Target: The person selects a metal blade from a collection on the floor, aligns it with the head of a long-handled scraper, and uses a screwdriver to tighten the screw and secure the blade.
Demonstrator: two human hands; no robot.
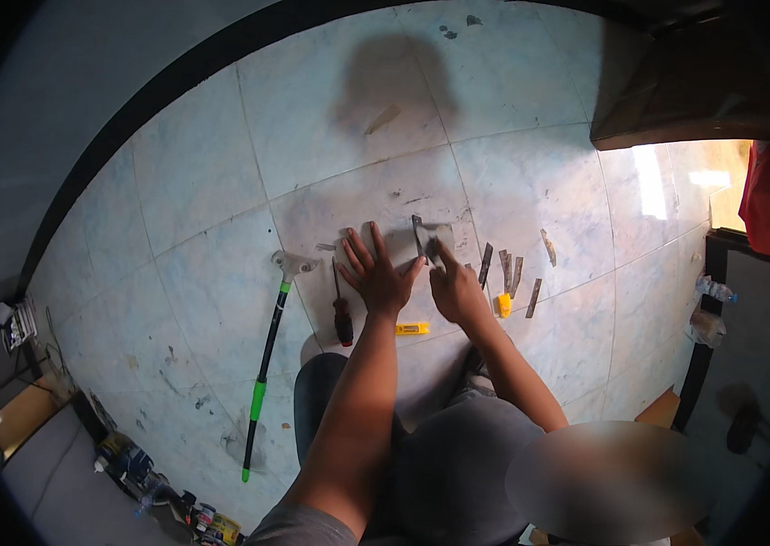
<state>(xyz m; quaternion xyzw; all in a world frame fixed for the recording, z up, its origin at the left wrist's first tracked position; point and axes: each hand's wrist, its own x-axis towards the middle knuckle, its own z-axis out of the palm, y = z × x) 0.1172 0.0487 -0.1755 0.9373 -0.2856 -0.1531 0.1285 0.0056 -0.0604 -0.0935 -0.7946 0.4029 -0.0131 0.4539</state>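
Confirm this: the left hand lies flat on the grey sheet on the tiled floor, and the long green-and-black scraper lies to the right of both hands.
Not quite. The head view shows the left hand flat on the grey sheet on the tiled floor, but the long green-and-black scraper lies to the left of both hands, beyond the red-handled screwdriver, not to the right.

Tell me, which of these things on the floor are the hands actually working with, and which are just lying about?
In hand:
- left hand, pressed flat on the grey sheet
- right hand, fingers at a dark strip on that sheet

Lying about:
- long green-and-black scraper
- screwdriver
- yellow utility knife
- loose dark strips
- plastic bottles
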